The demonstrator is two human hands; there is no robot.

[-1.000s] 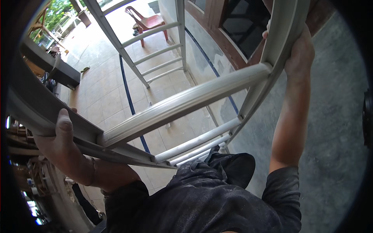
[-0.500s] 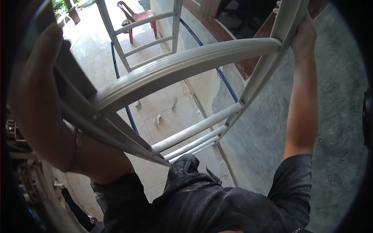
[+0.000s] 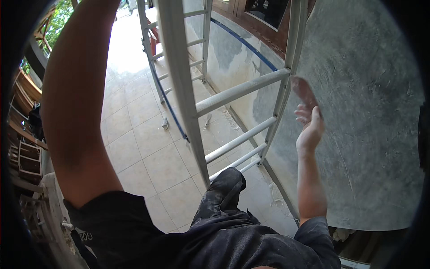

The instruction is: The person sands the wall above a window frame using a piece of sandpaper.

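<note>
While left arm [image 3: 74, 107] rises toward 12 o'clock, hand out of view, grip unknowable, right hand [image 3: 308, 123] open, fingers spread, free, just beside ladder [image 3: 242, 89] rail at 3 o'clock.

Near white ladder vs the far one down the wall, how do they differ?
The near ladder fills the view, and the person's knee is at its lower rungs; the far ladder looks small and stands alone on the tiled floor. The open right hand hovers beside the near one. Both are white and lean toward the wall.
</note>
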